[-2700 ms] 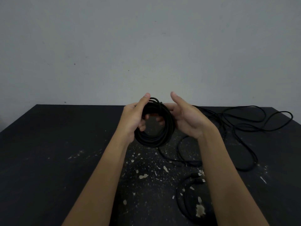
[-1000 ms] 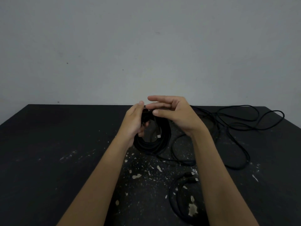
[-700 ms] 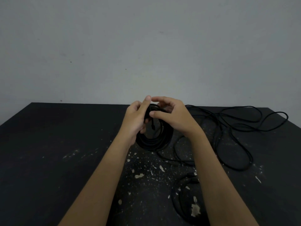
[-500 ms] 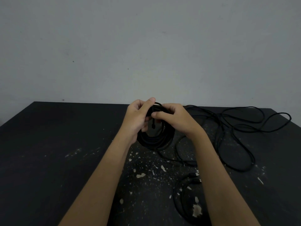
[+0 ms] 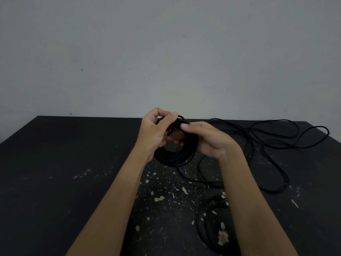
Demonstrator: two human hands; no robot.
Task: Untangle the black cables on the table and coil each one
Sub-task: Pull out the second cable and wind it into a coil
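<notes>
A round coil of black cable [image 5: 174, 157] hangs upright above the middle of the black table [image 5: 55, 163]. My left hand [image 5: 154, 132] grips its upper left side, thumb over the top strands. My right hand [image 5: 208, 139] holds the upper right side, thumb pressed on the strands and fingers behind the coil. Loose black cable [image 5: 273, 145] sprawls in wide loops over the far right of the table, and a strand runs from it toward the coil. Another coiled black cable [image 5: 206, 224] lies flat near the front, partly hidden by my right forearm.
White paint flecks [image 5: 166, 189] are scattered over the table's middle. A plain grey wall [image 5: 166, 52] stands right behind the table's far edge. The table's left half holds no objects.
My right hand has come back from hovering over the coil and closed on its right side. The short cable end that dangled inside the coil is no longer visible.
</notes>
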